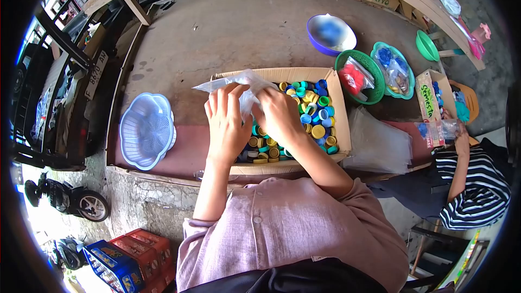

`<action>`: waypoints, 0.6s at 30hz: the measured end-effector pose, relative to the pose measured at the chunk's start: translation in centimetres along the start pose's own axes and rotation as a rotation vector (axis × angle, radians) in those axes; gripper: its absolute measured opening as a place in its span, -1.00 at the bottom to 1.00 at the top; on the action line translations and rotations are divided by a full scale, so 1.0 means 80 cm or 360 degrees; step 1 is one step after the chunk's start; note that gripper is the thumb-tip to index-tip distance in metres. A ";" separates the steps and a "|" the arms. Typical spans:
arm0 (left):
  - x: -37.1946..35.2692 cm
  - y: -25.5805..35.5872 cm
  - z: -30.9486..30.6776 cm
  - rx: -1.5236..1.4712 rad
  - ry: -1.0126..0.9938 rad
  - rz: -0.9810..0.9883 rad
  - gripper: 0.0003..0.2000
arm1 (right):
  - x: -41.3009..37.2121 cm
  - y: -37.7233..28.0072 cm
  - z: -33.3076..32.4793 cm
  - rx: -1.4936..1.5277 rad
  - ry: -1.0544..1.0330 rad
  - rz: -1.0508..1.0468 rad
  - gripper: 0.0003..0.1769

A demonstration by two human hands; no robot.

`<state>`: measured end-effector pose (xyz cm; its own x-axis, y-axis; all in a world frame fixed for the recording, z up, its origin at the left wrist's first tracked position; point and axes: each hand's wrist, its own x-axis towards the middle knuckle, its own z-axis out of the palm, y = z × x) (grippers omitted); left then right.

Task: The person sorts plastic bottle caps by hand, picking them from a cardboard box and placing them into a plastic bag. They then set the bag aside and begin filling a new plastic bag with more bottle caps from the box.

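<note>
A clear plastic bag (251,77) is held up over the left part of a cardboard box (343,114). My left hand (228,122) grips the bag on its left side. Across from it, my right hand (278,115) has its fingers closed at the bag's right side, with the fingertips partly hidden. Many bottle caps (318,131) in yellow, blue and green fill the box beneath both hands. To the right of the box lies a stack of flat clear plastic bags (377,141).
A pale blue basket (146,130) stands on the left. At the right are a purple bowl (312,39), a green basket (378,89) with bagged red items, and a turquoise basket (407,93). A co-worker in striped sleeves (472,184) handles a plastic bag beside another box (425,95).
</note>
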<state>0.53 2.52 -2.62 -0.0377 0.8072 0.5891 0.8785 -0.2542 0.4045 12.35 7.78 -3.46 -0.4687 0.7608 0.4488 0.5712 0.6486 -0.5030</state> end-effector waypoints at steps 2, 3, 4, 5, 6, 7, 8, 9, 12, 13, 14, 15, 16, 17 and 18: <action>0.004 -0.006 -0.011 -0.0110 -0.0041 0.0163 -0.40 | 0.006 -0.002 0.000 0.0152 -0.0015 -0.0072 -0.67; 0.004 -0.016 -0.022 -0.0188 -0.0122 0.0260 -0.37 | 0.009 -0.002 0.000 0.0300 -0.0023 -0.0132 -0.60; 0.007 -0.022 -0.034 -0.0298 -0.0210 0.0227 -0.32 | 0.012 0.003 -0.003 0.0507 -0.0329 -0.0096 -0.53; 0.009 -0.035 -0.043 -0.0247 -0.0306 0.0213 -0.19 | 0.015 -0.003 -0.005 0.0737 -0.0442 -0.0094 -0.46; 0.012 -0.038 -0.055 -0.0256 -0.0387 0.0216 -0.11 | 0.018 -0.008 -0.005 0.0632 -0.0476 -0.0095 -0.46; 0.016 -0.036 -0.067 -0.0267 -0.0465 0.0217 -0.02 | 0.021 -0.012 -0.004 0.0524 -0.0509 -0.0098 -0.47; 0.017 -0.032 -0.074 -0.0171 -0.0563 0.0195 0.09 | 0.031 -0.016 -0.005 0.0606 -0.0557 -0.0064 -0.50; 0.019 -0.026 -0.077 -0.0026 -0.0562 0.0195 0.07 | 0.042 -0.022 -0.009 0.0690 -0.0603 -0.0031 -0.53; 0.024 -0.024 -0.077 0.0182 -0.0385 0.0231 -0.08 | 0.058 -0.045 -0.021 0.0783 -0.0773 -0.0192 -0.59; 0.024 -0.033 -0.075 0.0166 -0.0306 0.0216 -0.17 | 0.062 -0.052 -0.022 0.0699 -0.0961 -0.0198 -0.60; 0.024 -0.040 -0.075 0.0148 -0.0229 0.0204 -0.25 | 0.065 -0.057 -0.022 0.0517 -0.0970 -0.0232 -0.61; 0.021 -0.043 -0.076 0.0150 -0.0234 0.0200 -0.25 | 0.065 -0.057 -0.017 0.0523 -0.0973 -0.0231 -0.61; 0.019 -0.046 -0.078 0.0071 -0.0258 0.0089 -0.24 | 0.066 -0.054 -0.011 0.0673 -0.0855 -0.0379 -0.61; 0.016 -0.049 -0.079 -0.0011 -0.0279 -0.0025 -0.23 | 0.067 -0.052 -0.007 0.0820 -0.0737 -0.0525 -0.60; 0.015 -0.054 -0.080 0.0031 -0.0223 0.0015 -0.26 | 0.067 -0.052 -0.006 0.1053 -0.0675 -0.0596 -0.58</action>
<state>-6.39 1.16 0.82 0.0362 0.8718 0.4886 0.8875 -0.2528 0.3853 7.79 9.20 1.39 -0.8342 0.3531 0.4235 -0.1178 0.6363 -0.7624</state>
